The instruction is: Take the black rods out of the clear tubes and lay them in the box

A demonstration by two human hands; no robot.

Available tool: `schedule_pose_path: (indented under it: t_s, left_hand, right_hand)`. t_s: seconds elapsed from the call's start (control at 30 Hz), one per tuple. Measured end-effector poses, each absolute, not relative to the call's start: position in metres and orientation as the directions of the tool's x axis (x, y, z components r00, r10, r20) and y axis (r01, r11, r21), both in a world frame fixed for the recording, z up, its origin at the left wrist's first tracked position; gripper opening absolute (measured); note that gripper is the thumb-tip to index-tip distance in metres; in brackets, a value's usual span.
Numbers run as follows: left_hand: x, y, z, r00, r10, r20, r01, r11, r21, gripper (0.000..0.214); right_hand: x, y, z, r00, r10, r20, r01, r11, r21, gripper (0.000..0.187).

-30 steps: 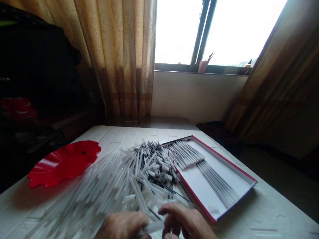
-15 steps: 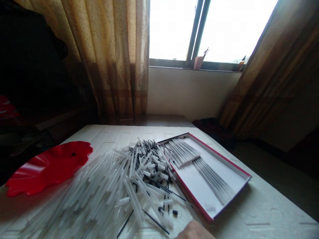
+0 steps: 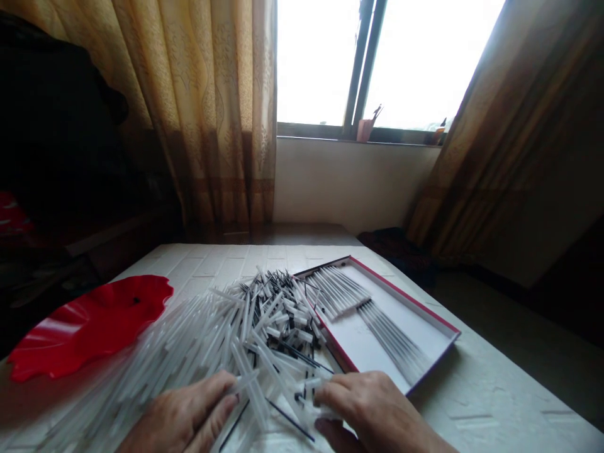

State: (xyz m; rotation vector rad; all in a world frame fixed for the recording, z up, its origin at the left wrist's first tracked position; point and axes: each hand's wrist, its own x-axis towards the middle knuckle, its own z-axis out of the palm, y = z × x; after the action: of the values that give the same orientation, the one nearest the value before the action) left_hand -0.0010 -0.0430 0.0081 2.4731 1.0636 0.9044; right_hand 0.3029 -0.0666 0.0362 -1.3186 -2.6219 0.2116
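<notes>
A heap of clear plastic tubes (image 3: 226, 343) lies in the middle of the table, with thin black rods (image 3: 287, 421) mixed among them. My left hand (image 3: 182, 412) rests on the heap's near edge, fingers together and pointing right, holding nothing I can see. My right hand (image 3: 372, 402) is at the heap's near right side, with the end of a clear tube (image 3: 323, 410) pinched between thumb and fingers. To its right lies a white tray with red edges (image 3: 425, 336), holding rows of tubes with black rods.
A wavy red plate (image 3: 85, 327) sits at the table's left, touching the heap. The white brick-patterned table (image 3: 202, 270) ends at the right, above a dark floor. Curtains and a bright window stand behind it, with dark shapes at the left.
My left hand has come back into view, and my right hand has moved up over the heap's near side. The view has shifted slightly.
</notes>
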Motion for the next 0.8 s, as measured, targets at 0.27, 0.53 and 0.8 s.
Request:
schedule_pose_path:
  t_s: [0.27, 0.53, 0.8]
  left_hand:
    - [-0.018, -0.032, -0.006, 0.237, 0.889, 0.391, 0.804, -0.406, 0.434, 0.038]
    - [-0.019, -0.017, 0.015, 0.02, 0.981, 0.192, 0.966, -0.069, 0.251, 0.048]
    - [-0.012, 0.015, 0.041, 0.072, 0.983, 0.17, 0.992, -0.089, 0.093, 0.048]
  right_hand:
    - [0.304, -0.067, 0.013, -0.455, 0.884, 0.103, 0.879, 0.465, -0.106, 0.006]
    - [0.308, -0.064, 0.02, -0.427, 0.868, 0.253, 0.867, 0.473, -0.159, 0.023]
    - [0.325, -0.059, 0.035, -0.3, 0.905, 0.3, 0.887, 0.381, -0.26, 0.034]
